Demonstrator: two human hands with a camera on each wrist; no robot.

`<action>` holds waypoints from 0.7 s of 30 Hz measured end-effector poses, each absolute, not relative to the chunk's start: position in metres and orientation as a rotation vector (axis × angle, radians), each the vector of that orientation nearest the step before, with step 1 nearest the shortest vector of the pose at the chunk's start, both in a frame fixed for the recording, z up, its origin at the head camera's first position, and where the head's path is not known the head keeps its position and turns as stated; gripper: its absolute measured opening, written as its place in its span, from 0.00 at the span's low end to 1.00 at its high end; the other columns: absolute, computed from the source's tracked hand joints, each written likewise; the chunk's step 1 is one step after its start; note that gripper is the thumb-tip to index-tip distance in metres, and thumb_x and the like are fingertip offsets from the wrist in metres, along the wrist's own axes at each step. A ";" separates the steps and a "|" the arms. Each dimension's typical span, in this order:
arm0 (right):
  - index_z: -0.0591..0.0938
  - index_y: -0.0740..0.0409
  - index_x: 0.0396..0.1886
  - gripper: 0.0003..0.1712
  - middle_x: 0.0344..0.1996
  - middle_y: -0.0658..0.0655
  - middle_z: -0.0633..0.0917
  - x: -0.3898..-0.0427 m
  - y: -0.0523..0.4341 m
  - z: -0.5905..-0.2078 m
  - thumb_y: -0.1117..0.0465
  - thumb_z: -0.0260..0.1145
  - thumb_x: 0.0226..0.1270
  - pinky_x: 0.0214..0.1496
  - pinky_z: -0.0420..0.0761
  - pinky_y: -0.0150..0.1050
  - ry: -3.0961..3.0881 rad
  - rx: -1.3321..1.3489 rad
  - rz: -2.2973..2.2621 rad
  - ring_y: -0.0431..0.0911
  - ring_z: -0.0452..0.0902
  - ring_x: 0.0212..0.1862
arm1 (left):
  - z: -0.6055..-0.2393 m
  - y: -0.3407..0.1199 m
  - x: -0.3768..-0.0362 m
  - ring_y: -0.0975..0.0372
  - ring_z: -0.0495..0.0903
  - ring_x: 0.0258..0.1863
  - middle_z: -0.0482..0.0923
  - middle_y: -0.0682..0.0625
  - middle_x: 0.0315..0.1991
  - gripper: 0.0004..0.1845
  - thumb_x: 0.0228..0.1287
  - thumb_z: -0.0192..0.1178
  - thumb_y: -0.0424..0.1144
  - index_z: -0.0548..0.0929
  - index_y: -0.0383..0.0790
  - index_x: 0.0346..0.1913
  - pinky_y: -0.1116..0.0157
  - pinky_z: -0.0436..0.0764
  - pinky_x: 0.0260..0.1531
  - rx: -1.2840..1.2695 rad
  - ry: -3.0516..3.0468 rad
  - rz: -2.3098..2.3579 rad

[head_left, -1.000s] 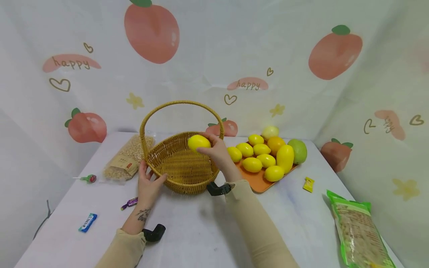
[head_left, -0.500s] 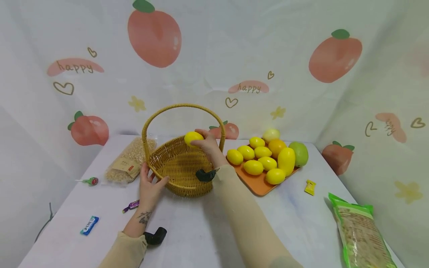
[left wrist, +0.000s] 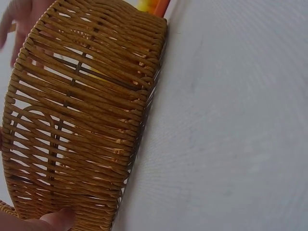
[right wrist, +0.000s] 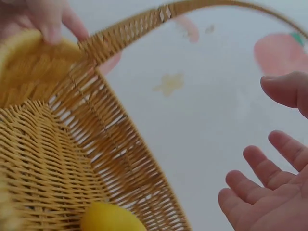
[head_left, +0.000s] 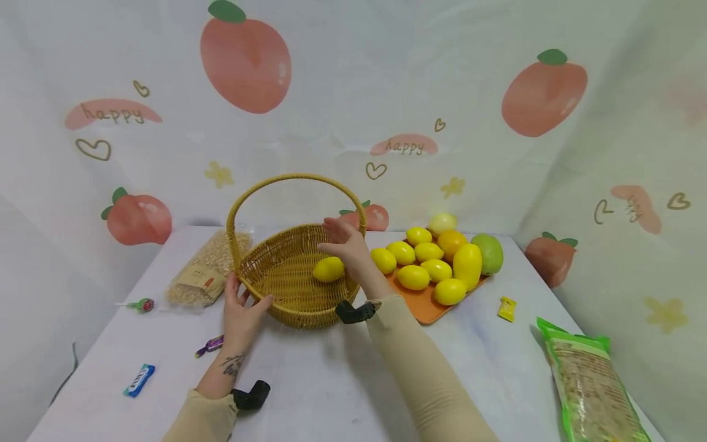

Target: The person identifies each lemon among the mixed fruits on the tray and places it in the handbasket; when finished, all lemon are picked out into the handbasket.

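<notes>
On the table (head_left: 309,393), the basket (head_left: 304,317) is steadied at its left side by the left hand (head_left: 242,318), the grip of which is curled about the wickerwork. From the orange tray (head_left: 417,306) to its right, loading of the basket appears only just begun: a single lemon (head_left: 328,269) is seen inside, towards the right, and most of the fruit is left on the tray. Over the right part of the basket the right hand (head_left: 350,248) is held with its grip wide; nothing is grasped by it, and the lemon is seen apart from its fingers.

One basket is counted, and two bags: a green bag (head_left: 596,390) at the near right, and a clear bag (head_left: 201,270) of grains at the far left. One tray is counted. At its right and far sides are grouped one mango (head_left: 467,267), one green fruit (head_left: 488,254), one orange (head_left: 452,245) and one pale fruit (head_left: 442,223). Seven lemons (head_left: 413,277) are counted on the tray, eight with that in the basket. Four sweets are scattered: a lollipop (head_left: 145,304), a purple sweet (head_left: 210,346) and a blue sweet (head_left: 139,380) at the left, a yellow sweet (head_left: 507,309) at the right.
</notes>
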State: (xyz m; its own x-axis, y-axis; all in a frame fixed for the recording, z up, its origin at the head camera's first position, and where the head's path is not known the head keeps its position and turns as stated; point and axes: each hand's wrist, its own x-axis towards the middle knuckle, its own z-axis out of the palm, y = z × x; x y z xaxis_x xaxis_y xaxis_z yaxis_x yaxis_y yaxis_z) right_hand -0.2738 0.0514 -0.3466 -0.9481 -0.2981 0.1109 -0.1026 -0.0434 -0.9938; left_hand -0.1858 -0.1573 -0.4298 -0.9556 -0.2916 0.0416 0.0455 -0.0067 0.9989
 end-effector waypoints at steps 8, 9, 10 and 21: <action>0.66 0.66 0.64 0.34 0.63 0.66 0.69 -0.229 0.093 -0.342 0.77 0.61 0.55 0.70 0.61 0.44 1.960 -0.493 -2.243 0.55 0.62 0.67 | -0.427 -0.159 -0.187 0.46 0.49 0.69 0.35 0.43 0.74 0.51 0.56 0.57 0.23 0.35 0.43 0.73 0.49 0.61 0.66 0.249 -2.012 -2.056; 0.66 0.66 0.63 0.34 0.63 0.67 0.69 -0.225 0.099 -0.342 0.78 0.61 0.55 0.70 0.62 0.44 1.967 -0.484 -2.254 0.54 0.63 0.66 | -0.427 -0.159 -0.187 0.46 0.49 0.70 0.35 0.44 0.74 0.51 0.56 0.57 0.23 0.35 0.43 0.73 0.49 0.60 0.66 0.249 -2.009 -2.059; 0.66 0.67 0.64 0.34 0.63 0.68 0.68 -0.220 0.105 -0.343 0.79 0.60 0.54 0.69 0.62 0.44 1.966 -0.474 -2.273 0.55 0.63 0.66 | -0.427 -0.159 -0.186 0.46 0.49 0.70 0.35 0.44 0.74 0.51 0.56 0.57 0.23 0.35 0.43 0.73 0.50 0.60 0.66 0.250 -2.008 -2.060; 0.67 0.66 0.62 0.31 0.47 0.41 0.78 -0.208 0.184 -0.374 0.78 0.61 0.56 0.71 0.61 0.42 2.204 -0.055 -2.527 0.42 0.69 0.58 | -0.429 -0.157 -0.185 0.47 0.49 0.70 0.34 0.45 0.74 0.51 0.57 0.58 0.24 0.34 0.44 0.73 0.50 0.59 0.66 0.250 -2.022 -2.071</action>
